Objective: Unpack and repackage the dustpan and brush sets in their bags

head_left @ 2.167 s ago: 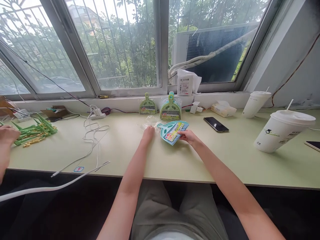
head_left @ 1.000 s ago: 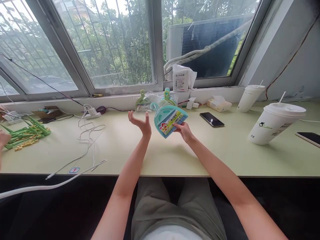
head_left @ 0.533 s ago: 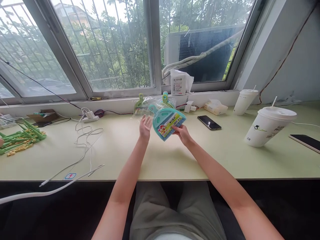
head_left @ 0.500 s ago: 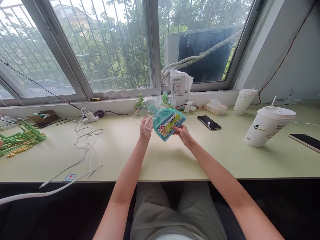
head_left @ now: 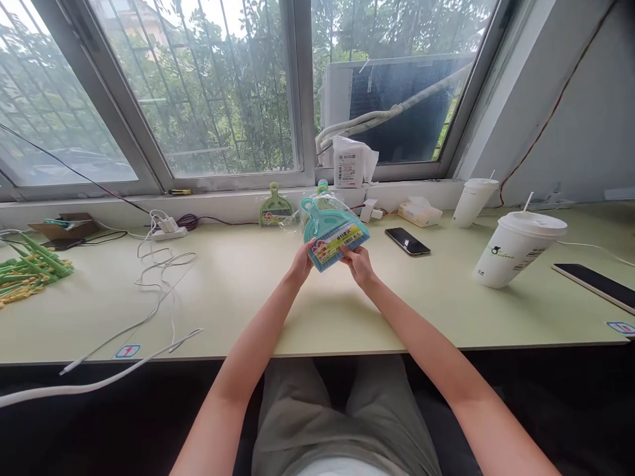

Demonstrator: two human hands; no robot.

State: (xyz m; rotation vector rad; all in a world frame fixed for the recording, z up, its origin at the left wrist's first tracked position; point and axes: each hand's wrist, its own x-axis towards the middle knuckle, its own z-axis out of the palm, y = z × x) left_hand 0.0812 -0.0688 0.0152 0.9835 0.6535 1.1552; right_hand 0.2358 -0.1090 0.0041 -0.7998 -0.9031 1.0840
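Note:
A teal mini dustpan and brush set [head_left: 337, 228] with a yellow printed label is raised over the table, its handle tilted up to the left. My left hand [head_left: 301, 263] grips its lower left edge. On the lower right, my right hand [head_left: 358, 264] pinches it by the label. Clear plastic wrap sticks out around the set. Behind it, against the wall below the window, a green dustpan set [head_left: 274, 208] leans in its wrapper. The top of another set [head_left: 322, 187] shows behind the held one, mostly hidden.
A black phone [head_left: 407, 241], a tissue pack [head_left: 419, 211] and two white cups, the nearer cup [head_left: 518, 248] larger in view, stand right. Another phone [head_left: 595, 285] lies at far right. Loose white cables [head_left: 166, 264], a power strip [head_left: 169, 231] and green-yellow pieces [head_left: 37, 268] lie left.
My left hand has moved from the plastic wrap beside the handle down onto the dustpan set's lower left edge. My right hand keeps its hold. The view has shifted slightly right.

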